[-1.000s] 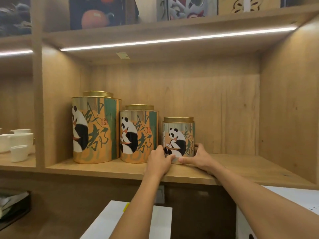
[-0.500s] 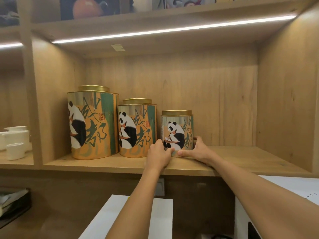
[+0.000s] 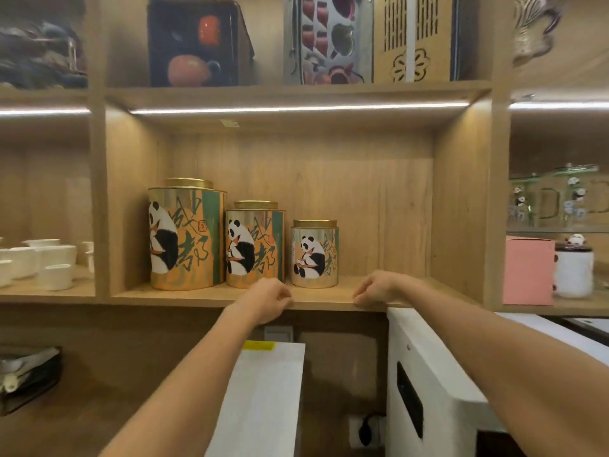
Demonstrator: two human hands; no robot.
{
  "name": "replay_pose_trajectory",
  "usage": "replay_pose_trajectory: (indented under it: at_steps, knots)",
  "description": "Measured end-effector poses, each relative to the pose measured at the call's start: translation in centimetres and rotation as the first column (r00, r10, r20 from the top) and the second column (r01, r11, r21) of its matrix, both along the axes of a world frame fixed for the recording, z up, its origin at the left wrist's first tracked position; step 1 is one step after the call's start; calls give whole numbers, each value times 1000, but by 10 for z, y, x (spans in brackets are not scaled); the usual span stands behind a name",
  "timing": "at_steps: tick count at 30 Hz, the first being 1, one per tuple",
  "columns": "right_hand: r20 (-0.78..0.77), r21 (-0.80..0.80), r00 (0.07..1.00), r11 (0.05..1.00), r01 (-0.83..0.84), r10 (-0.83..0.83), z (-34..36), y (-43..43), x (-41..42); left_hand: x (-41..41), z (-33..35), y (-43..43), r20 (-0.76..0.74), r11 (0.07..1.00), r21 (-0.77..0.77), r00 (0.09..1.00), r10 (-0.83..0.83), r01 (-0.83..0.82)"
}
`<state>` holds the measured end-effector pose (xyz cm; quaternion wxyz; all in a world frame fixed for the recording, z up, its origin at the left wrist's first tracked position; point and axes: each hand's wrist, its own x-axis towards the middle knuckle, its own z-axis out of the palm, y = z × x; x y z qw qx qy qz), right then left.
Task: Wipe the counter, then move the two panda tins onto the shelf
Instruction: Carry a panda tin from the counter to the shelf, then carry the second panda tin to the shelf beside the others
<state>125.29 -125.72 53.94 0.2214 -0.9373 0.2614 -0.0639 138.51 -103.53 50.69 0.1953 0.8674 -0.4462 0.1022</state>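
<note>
three tins stand on the shelf (image 3: 379, 293), the small tin (image 3: 314, 253) just beyond both hands; left hand (image 3: 268, 300) and right hand (image 3: 375, 288) hang loosely curled, holding nothing. placing looks done; next, lower the arms.

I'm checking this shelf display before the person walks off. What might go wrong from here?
1. The small tin stands near the shelf's front edge, with the left hand and right hand loosely curled just in front of it; a stray knuckle might nudge it off.
2. The medium tin sits very close to the large tin, so shifting one may bump the other.
</note>
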Motion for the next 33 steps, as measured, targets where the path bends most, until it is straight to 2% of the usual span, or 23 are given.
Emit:
replay_pose_trajectory:
  at_steps: [2,4,6,9,11,13,15,18,21,24,27,29,33]
  knots:
    - [-54,15,997,998,-56,56,20,25,-34,-32,16,40,58,989,135,997,51,-59]
    - [-1,-54,988,986,-156,156,33,58,-62,-67,28,83,190,970,163,971,147,-179]
    - [151,-240,942,936,-259,300,34,96,-89,-105,31,131,345,959,104,914,212,-262]
    - [400,-399,766,848,-349,503,7,159,-132,-169,7,209,520,950,-15,808,275,-313]
    - [499,-427,620,794,-432,605,-26,208,-160,-216,-22,263,501,923,-67,787,359,-379]
    - [556,-389,513,751,-534,653,-66,259,-183,-268,-55,315,414,886,-24,802,430,-462]
    - [558,-311,468,695,-649,686,-110,310,-199,-317,-94,365,340,835,44,794,504,-549]
    - [491,-180,449,591,-786,747,-183,391,-213,-389,-161,441,185,710,85,711,678,-699]
    - [403,-12,424,467,-884,811,-258,479,-232,-466,-236,522,-50,540,147,539,841,-828]
    - [270,115,324,304,-946,907,-326,572,-262,-553,-309,600,-254,334,266,269,929,-904]
    - [139,258,167,127,-958,976,-384,672,-306,-651,-362,666,-419,136,350,-25,908,-927]
    - [70,315,34,10,-949,997,-417,741,-343,-718,-383,703,-469,1,397,-202,860,-918]
    - [24,445,-242,-228,-866,970,-464,873,-431,-845,-410,760,-525,-284,409,-478,704,-867]
